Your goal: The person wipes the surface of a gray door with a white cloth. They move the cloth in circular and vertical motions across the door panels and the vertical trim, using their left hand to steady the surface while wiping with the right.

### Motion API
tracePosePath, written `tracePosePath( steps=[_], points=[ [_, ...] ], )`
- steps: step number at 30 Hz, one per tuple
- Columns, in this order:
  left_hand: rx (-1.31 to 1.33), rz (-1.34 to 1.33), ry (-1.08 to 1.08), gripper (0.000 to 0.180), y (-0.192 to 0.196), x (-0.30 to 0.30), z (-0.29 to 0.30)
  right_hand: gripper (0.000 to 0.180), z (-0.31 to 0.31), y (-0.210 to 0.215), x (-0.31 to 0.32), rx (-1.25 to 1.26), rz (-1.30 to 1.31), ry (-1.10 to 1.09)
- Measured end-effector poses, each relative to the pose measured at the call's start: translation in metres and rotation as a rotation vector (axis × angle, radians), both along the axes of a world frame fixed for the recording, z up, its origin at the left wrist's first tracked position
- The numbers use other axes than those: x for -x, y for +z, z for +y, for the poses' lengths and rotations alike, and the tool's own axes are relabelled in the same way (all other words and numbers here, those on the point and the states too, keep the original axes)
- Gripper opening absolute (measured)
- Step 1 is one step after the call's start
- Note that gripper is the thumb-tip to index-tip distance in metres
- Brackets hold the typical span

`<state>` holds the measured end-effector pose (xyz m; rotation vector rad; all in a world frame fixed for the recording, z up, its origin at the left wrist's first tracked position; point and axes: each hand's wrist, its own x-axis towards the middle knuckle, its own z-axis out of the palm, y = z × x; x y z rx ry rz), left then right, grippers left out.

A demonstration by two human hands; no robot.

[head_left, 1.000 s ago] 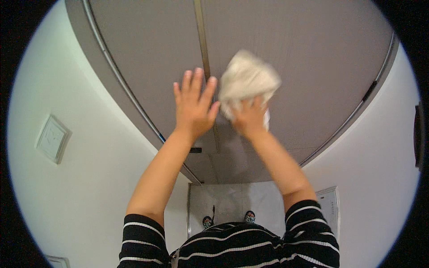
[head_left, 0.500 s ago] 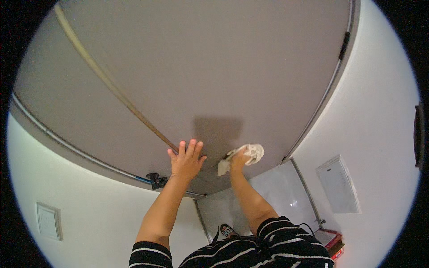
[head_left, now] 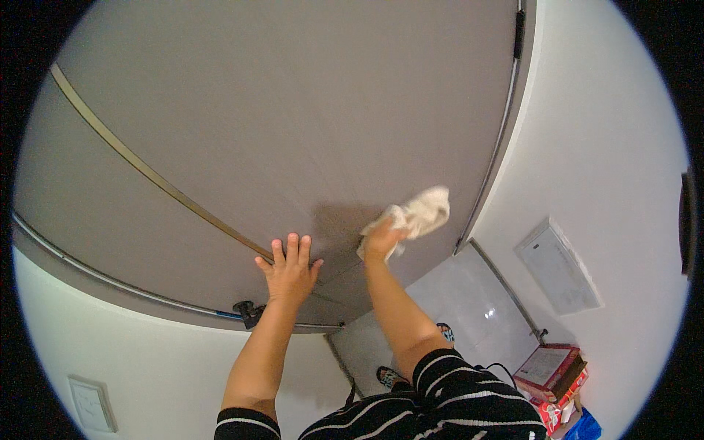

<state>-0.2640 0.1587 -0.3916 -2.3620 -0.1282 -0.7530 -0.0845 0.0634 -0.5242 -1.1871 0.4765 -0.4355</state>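
Observation:
A wide grey-brown door (head_left: 293, 132) rises in front of me, with a thin gold strip (head_left: 158, 180) running along it. My left hand (head_left: 288, 275) lies against the door at the strip's lower end, fingers spread and nothing in it. To its right, my right hand (head_left: 383, 238) is closed around a crumpled off-white cloth (head_left: 424, 213). Part of the cloth sticks out beyond the fingers, blurred by motion, while some of it hangs below the hand. Whether the cloth touches the door I cannot tell. A black door handle (head_left: 249, 314) sits at the door's left edge.
White walls flank the door. A white switch plate (head_left: 92, 404) is on the left one and a white panel (head_left: 559, 265) on the right one. Below are a pale shiny floor (head_left: 469, 301) and my patterned shoes. A red box (head_left: 548, 367) and bags stand at lower right.
My right hand has moved slightly up and left, and the cloth now extends up to the right. The left hand is still spread on the door. My view has shifted, showing more of the boxes.

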Motion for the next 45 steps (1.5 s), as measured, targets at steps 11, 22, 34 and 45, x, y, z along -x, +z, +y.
tracePosePath(
  steps=[11, 22, 34, 45],
  points=[
    [0.109, 0.038, 0.070, 0.074, -0.002, 0.012, 0.001, 0.073, -0.077, 0.081, -0.100, -0.153, -0.004, 0.167],
    [0.211, 0.103, -0.103, 0.079, 0.090, -0.069, -0.079, 0.060, -0.042, 0.137, -0.008, 0.697, -0.464, 0.308],
    [-0.025, 0.081, -0.125, 0.094, 0.055, -0.152, -0.111, 0.060, -0.142, 0.062, -0.171, 0.563, -0.130, 0.019],
    [-0.029, 0.040, -0.145, 0.094, 0.053, -0.144, -0.106, 0.065, -0.116, 0.062, -0.149, 0.699, -0.280, -0.084]
  ],
)
